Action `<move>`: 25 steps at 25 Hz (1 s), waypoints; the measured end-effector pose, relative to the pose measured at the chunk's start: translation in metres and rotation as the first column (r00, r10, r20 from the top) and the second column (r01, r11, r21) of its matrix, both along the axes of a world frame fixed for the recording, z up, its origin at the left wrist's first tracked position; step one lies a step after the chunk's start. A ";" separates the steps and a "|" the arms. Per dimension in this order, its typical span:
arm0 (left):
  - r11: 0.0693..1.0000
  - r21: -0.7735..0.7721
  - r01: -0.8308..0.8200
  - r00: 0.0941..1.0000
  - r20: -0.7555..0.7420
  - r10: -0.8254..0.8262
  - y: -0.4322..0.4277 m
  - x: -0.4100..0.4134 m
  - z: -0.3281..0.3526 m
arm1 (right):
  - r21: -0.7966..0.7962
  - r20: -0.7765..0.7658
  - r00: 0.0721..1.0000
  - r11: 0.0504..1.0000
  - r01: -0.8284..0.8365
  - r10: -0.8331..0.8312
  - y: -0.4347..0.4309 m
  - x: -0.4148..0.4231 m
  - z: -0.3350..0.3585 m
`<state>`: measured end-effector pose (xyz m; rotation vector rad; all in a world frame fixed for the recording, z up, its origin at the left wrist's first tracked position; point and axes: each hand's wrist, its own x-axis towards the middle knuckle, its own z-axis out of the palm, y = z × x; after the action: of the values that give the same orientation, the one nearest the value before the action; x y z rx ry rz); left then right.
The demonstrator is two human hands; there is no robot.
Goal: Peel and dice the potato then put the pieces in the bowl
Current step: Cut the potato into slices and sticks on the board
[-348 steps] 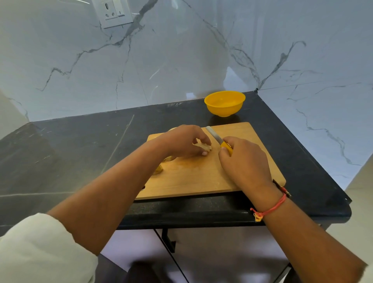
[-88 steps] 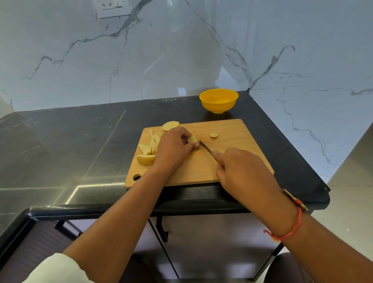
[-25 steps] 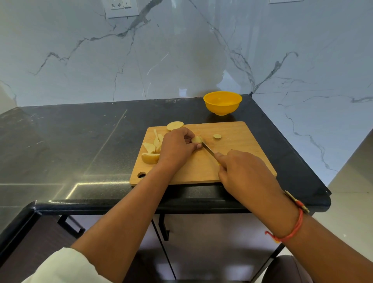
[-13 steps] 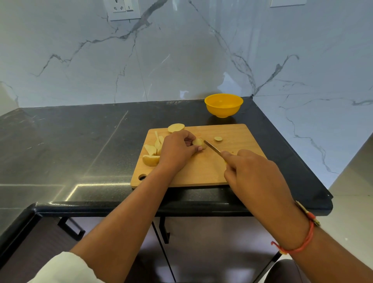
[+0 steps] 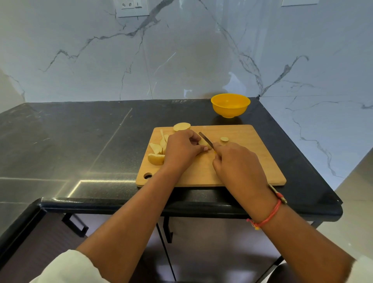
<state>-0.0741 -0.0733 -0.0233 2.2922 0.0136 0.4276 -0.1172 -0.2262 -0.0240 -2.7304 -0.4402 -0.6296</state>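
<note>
Head view: one wooden cutting board (image 5: 252, 161) lies on the black table (image 5: 80, 141) at frame centre, with one round hole at its lower left corner. One left grip (image 5: 181, 151) rests on the board, fingers curled down onto one small potato piece (image 5: 202, 143) and pinning it to the wood. One right grip (image 5: 238, 165) is closed round the handle of one knife (image 5: 205, 139). Only a sliver of yellow handle shows, and the blade lies against the right side of the pinned piece, tip pointing to the upper left. Further potato on the board: one large piece (image 5: 181, 126) at the far edge, one small round slice (image 5: 224, 139) just right of the blade, and a cluster of cut pieces (image 5: 155, 148) left of the left grip. At least four pieces can be counted there, the rest being hidden by the hand. One yellow bowl (image 5: 230, 105) stands on the table beyond the board, apart from it, right of centre. One red thread bracelet (image 5: 270, 214) circles the right wrist. Two wall plates are fixed to the marble wall: one switch plate (image 5: 133, 8) at top centre-left, its markings too small to read, and one plate (image 5: 298, 2) cut off at the top right.
</note>
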 end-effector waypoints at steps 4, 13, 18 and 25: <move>1.000 0.004 -0.003 1.000 0.004 0.003 0.000 0.001 0.000 | -0.039 -0.009 1.000 0.999 -0.015 0.015 0.002 0.003 -0.002; 1.000 0.019 0.001 1.000 0.017 -0.001 0.000 0.001 0.000 | -0.146 -0.098 0.994 0.988 -0.053 0.039 0.012 0.017 0.007; 1.000 0.018 0.000 1.000 0.027 -0.001 -0.001 0.001 -0.001 | -0.163 -0.191 0.981 0.984 -0.066 0.034 0.005 0.010 0.013; 1.000 0.019 0.005 1.000 0.021 -0.006 -0.001 0.000 0.000 | -0.183 -0.177 0.983 0.979 -0.086 0.054 -0.021 -0.023 0.007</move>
<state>-0.0741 -0.0742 -0.0235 2.3058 -0.0074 0.4513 -0.1403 -0.2474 -0.0169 -2.9022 -0.5782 -0.3462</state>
